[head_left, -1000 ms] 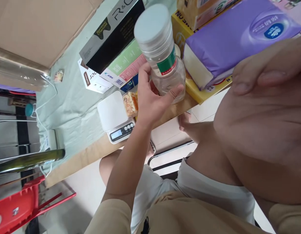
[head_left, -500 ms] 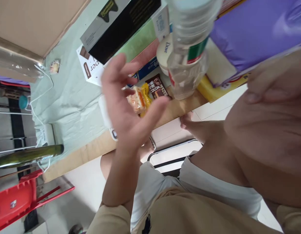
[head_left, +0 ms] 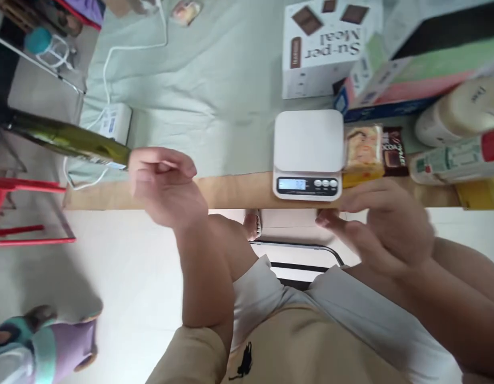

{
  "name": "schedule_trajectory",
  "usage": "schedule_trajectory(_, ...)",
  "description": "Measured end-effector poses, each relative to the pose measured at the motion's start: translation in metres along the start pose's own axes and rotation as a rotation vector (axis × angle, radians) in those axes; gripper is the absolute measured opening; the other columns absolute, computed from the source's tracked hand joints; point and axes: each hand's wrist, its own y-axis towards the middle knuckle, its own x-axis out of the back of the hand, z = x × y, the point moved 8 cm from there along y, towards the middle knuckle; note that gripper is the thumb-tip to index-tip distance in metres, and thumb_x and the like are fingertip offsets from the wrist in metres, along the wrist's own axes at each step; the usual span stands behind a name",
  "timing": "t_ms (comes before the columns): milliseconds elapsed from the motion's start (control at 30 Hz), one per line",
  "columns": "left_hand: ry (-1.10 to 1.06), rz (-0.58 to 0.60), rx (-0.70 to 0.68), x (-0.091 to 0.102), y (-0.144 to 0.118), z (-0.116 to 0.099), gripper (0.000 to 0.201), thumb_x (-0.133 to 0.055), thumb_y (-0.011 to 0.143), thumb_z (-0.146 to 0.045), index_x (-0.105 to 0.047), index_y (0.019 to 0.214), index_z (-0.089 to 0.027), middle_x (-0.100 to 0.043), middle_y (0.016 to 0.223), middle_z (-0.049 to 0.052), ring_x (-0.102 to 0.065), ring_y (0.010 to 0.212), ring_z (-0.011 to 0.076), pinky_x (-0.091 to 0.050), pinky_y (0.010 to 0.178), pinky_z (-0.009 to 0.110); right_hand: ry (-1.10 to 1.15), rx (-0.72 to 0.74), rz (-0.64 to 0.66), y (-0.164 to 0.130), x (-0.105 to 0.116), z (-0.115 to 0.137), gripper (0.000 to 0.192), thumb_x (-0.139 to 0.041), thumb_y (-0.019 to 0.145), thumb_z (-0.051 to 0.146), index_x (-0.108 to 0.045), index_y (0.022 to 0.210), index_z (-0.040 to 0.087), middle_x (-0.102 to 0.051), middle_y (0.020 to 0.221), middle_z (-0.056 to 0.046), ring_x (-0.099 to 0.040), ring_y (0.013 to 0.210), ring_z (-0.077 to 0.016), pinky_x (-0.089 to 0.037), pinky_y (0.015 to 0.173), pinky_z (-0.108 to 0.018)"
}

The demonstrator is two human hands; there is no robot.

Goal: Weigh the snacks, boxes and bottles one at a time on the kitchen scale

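My left hand (head_left: 162,184) hovers at the table's front edge, left of the scale, with its fingers loosely curled and nothing in it. My right hand (head_left: 385,226), blurred, is just below the edge in front of the white kitchen scale (head_left: 309,140), fingers stretched out and empty. The scale's display is lit and its platform is bare. Right beside the scale lie an orange snack packet (head_left: 364,152) and a brown cocoa packet (head_left: 393,152). A clear bottle with a green and red label (head_left: 451,159) lies on its side at the right.
A Dove bottle (head_left: 461,109), stacked boxes (head_left: 411,74) and a Super Meal box (head_left: 323,48) stand behind the scale on the pale green cloth (head_left: 199,80). A dark green bottle (head_left: 66,140) and power strip (head_left: 114,120) are left. Another person's socked foot (head_left: 50,346) is on the floor by a red chair (head_left: 15,213).
The clear bottle has left my left hand and now lies on the table at the right. Both hands have dropped to the table's edge, and the view has swung left.
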Motion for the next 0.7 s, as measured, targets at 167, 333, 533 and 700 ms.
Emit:
schedule_trajectory(167, -0.064, -0.298, 0.227, 0.069, 0.005, 0.021, 0.053, -0.039, 0.098, -0.065, -0.059, 0.073, -0.023, -0.039, 0.064, 0.000, -0.044, 0.061, 0.0142, -0.035, 0.062, 0.033, 0.135, 0.067, 0.201, 0.047, -0.103, 0.047, 0.021, -0.060, 0.086, 0.010, -0.060, 0.100, 0.025, -0.064, 0.089, -0.001, -0.065, 0.082, -0.0164, -0.057, 0.069, -0.036)
schedule_trajectory(333, -0.338, -0.776, 0.463, 0.126, -0.005, 0.042, 0.040, -0.034, 0.100, -0.056, -0.051, 0.088, -0.021, -0.046, 0.079, 0.000, -0.050, 0.070, 0.0114, -0.038, 0.069, 0.029, 0.229, 0.092, 0.284, 0.113, -0.214, 0.082, 0.024, -0.057, 0.087, 0.009, -0.053, 0.103, 0.027, -0.064, 0.100, -0.001, -0.067, 0.095, -0.0154, -0.056, 0.082, -0.036)
schedule_trajectory(533, -0.627, -0.931, 0.623, 0.153, -0.012, 0.060, 0.044, -0.035, 0.095, -0.062, -0.050, 0.096, -0.020, -0.050, 0.088, 0.001, -0.052, 0.071, 0.0107, -0.043, 0.071, 0.026, 0.108, -0.070, 0.556, 0.181, -0.365, 0.083, 0.069, -0.073, 0.080, 0.022, -0.037, 0.138, 0.014, -0.050, 0.154, -0.006, -0.054, 0.142, -0.0152, -0.046, 0.120, -0.039)
schedule_trajectory(700, -0.678, -0.934, 0.638, 0.164, -0.014, 0.063, 0.043, -0.031, 0.095, -0.062, -0.047, 0.095, -0.022, -0.050, 0.087, 0.002, -0.054, 0.073, 0.0125, -0.045, 0.071, 0.026, 0.168, -0.007, 0.559, 0.202, -0.426, 0.090, 0.084, -0.061, 0.073, 0.030, -0.024, 0.144, 0.004, -0.046, 0.151, -0.006, -0.055, 0.139, -0.0079, -0.044, 0.116, -0.031)
